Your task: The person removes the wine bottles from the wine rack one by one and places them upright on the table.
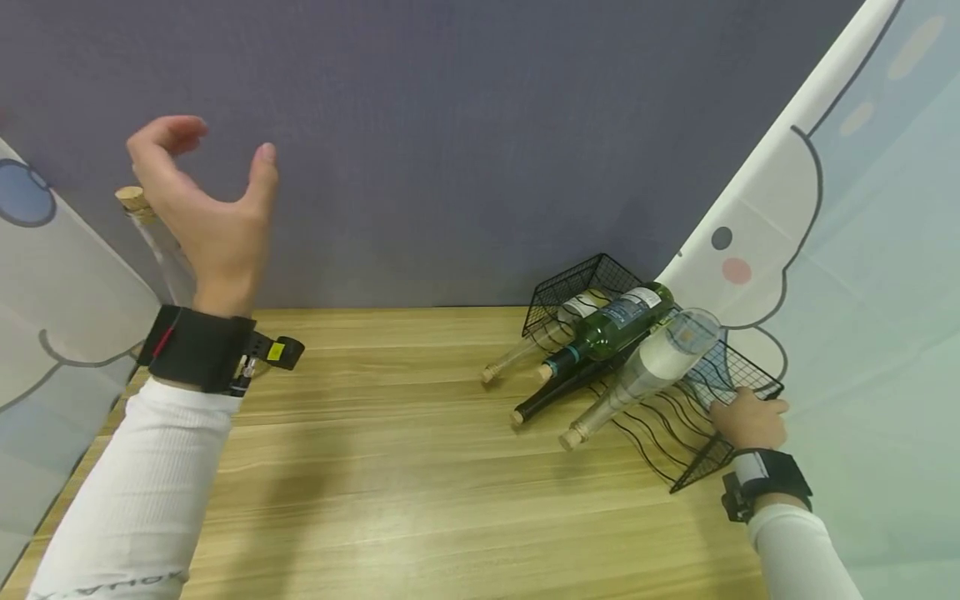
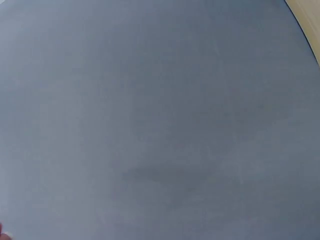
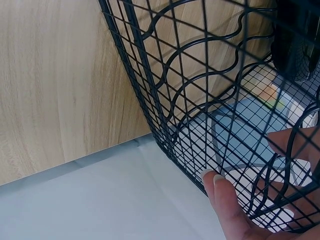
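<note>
Curved left hand (image 1: 213, 221) raised at left, corked clear bottle (image 1: 158, 250) partly behind it, right hand (image 1: 750, 422) gripping black wire rack (image 1: 738, 367) at right, four corked bottles (image 1: 618, 323) lying in it, wooden table (image 1: 420, 475) underneath

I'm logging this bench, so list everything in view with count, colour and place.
Table: one, light wood, under the rack
Rack: one, black wire, table's right side
Green bottle: one, green, lying across the rack
Dark bottle: one, blackish, beside the green one
Clear bottles: three, clear; two at the rack, one partly hidden far left
Corks: five, light brown, in bottle mouths
Backdrop: one, grey-blue, behind the table
Printed cloth: two sides, white and pale blue, left and right
Wristbands: two, black, both wrists
Sleeves: two, white, forearms
Left grip: one, raised left
Right grip: one, holding the rack
</note>
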A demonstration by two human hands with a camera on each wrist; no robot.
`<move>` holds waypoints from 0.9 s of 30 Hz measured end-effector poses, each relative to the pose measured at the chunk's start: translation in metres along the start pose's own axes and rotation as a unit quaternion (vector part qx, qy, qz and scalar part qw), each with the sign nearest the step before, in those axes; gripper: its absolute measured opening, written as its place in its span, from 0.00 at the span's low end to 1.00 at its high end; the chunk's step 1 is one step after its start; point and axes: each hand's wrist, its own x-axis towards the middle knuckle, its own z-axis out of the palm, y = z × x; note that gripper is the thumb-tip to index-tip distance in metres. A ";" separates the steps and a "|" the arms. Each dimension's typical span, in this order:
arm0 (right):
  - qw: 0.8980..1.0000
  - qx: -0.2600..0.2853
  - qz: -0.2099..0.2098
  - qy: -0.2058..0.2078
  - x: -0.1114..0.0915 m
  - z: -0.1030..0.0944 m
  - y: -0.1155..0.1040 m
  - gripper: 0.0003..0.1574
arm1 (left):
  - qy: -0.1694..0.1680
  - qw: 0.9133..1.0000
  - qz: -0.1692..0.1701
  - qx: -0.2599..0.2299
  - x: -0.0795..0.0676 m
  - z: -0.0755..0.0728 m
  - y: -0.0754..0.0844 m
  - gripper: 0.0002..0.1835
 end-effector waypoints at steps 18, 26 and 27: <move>1.000 0.003 -0.005 -0.003 0.002 0.000 0.004 0.42 | -0.238 0.970 0.022 0.044 -0.063 0.064 0.035 0.34; 1.000 0.004 -0.002 -0.003 0.002 -0.003 0.004 0.41 | -0.342 0.937 -0.028 0.061 -0.097 0.100 0.052 0.35; 1.000 0.005 -0.002 -0.004 0.001 -0.003 0.003 0.41 | -0.352 0.934 -0.027 0.063 -0.101 0.103 0.054 0.35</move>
